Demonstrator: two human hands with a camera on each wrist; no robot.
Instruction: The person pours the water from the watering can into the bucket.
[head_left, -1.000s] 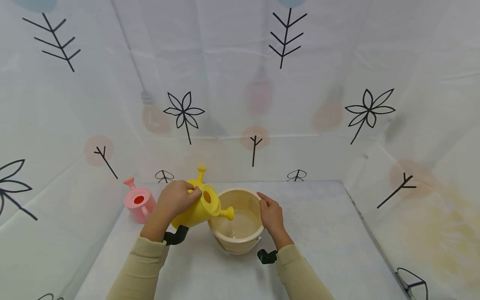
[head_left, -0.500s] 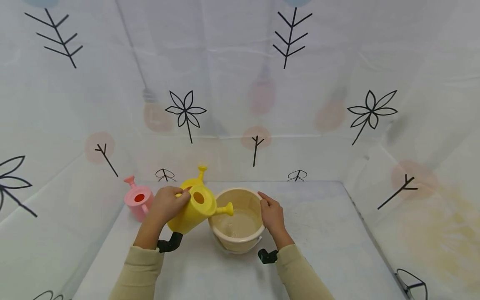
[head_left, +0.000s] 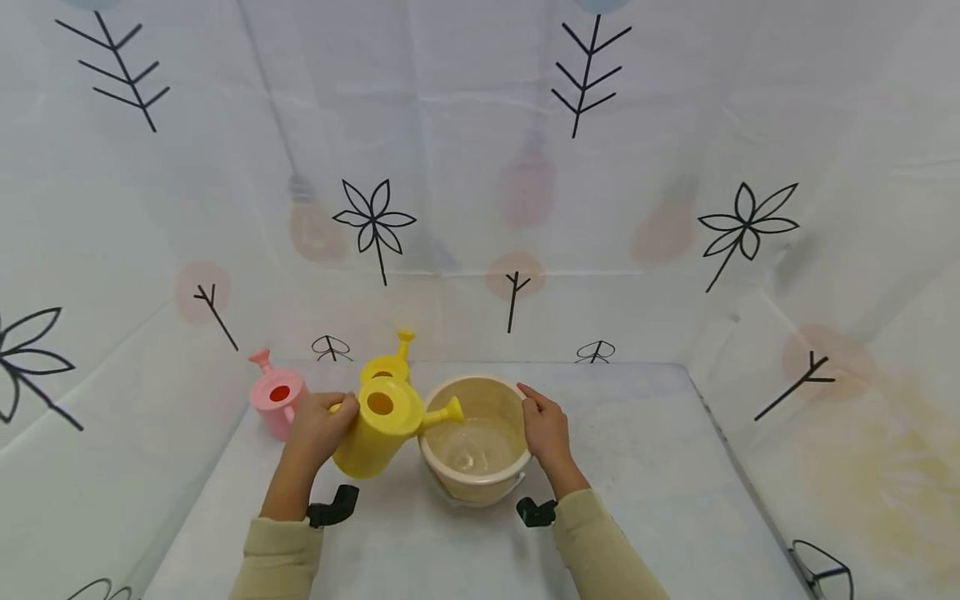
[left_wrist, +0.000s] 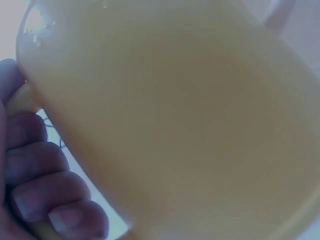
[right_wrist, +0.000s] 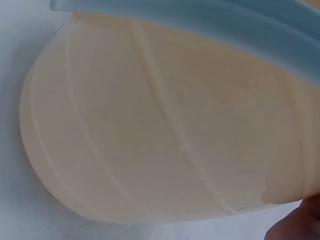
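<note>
My left hand (head_left: 322,427) grips the handle of a yellow watering can (head_left: 372,442). Held up and leaning a little, the can points its spout (head_left: 446,412) over the left rim of a cream bucket (head_left: 474,479). Curled fingers (left_wrist: 50,192) show round the handle in the left wrist view, where the can's body fills most of the picture. On the bucket's right side, my right hand (head_left: 546,429) holds the rim. Inside the bucket, rippled clear liquid (head_left: 468,458) covers the bottom. The right wrist view shows the bucket's outer wall (right_wrist: 150,135), with one fingertip at its lower right edge.
Behind the held can stands a second yellow watering can (head_left: 386,367), partly hidden. A pink watering can (head_left: 277,400) stands left of my left hand. The white table (head_left: 637,467) is backed by a patterned cloth (head_left: 465,167) with folds on both sides.
My left hand has drawn the yellow watering can left and toward me, turning it more upright. The liquid in the bucket shows a new ripple. My right hand stays at the rim.
</note>
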